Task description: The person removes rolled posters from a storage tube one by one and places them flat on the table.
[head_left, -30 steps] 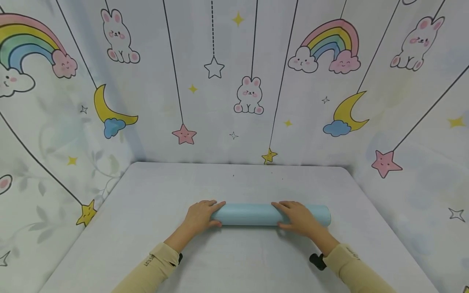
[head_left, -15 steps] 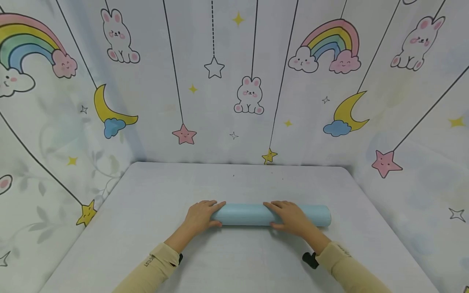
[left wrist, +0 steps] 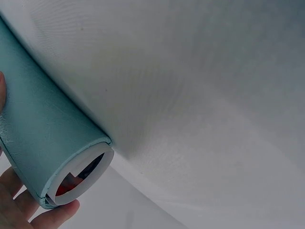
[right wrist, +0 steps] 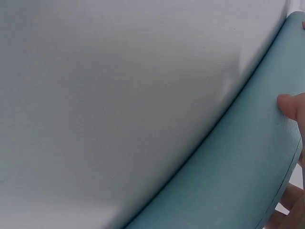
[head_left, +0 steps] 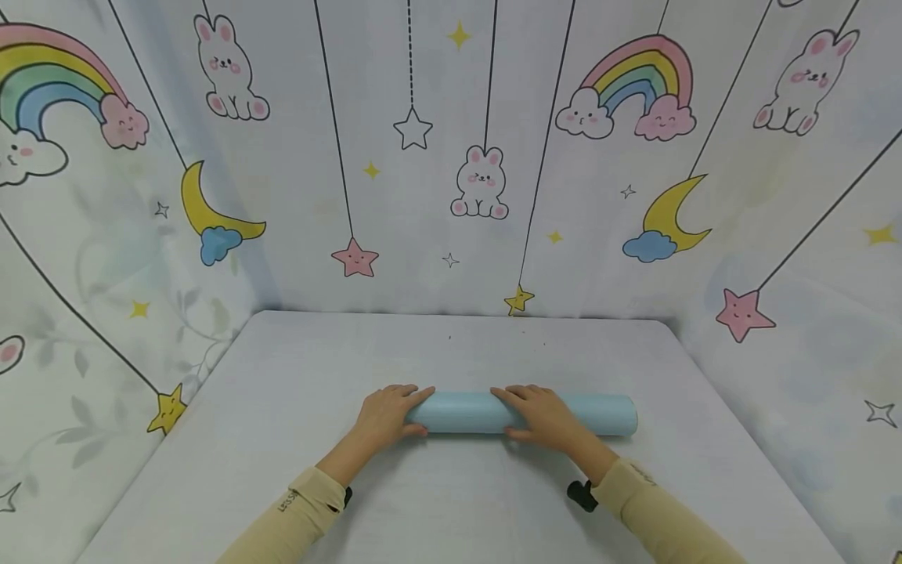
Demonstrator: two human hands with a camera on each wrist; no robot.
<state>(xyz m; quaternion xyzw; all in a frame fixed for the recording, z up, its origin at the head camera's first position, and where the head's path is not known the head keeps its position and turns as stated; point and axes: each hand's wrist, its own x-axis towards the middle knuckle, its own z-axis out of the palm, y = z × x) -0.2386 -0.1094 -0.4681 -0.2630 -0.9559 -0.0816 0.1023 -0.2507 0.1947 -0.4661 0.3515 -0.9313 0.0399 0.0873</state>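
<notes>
A light-blue roll with a smooth, leather-like surface [head_left: 458, 413] lies crosswise on the white table. My left hand [head_left: 384, 415] grips its left end, thumb on the near side and fingers over the top. Farther right, near the middle of the roll, my right hand [head_left: 543, 419] holds it the same way. In the left wrist view the roll's open end shows a white ring [left wrist: 71, 166] inside the blue layer, with something red and dark visible through it. A seam runs along the roll [right wrist: 228, 167] in the right wrist view, below my right thumb [right wrist: 287, 106].
The white tabletop [head_left: 338, 352] spreads around the roll, with a few tiny dark specks near its back edge. Printed curtains [head_left: 437, 78] with rabbits, stars and rainbows enclose the table at the back and both sides. Dark wrist gear [head_left: 582, 496] sits under the right sleeve.
My right hand has slid left along the roll, from nearer its right end toward the middle. The left hand and the roll stay in place.
</notes>
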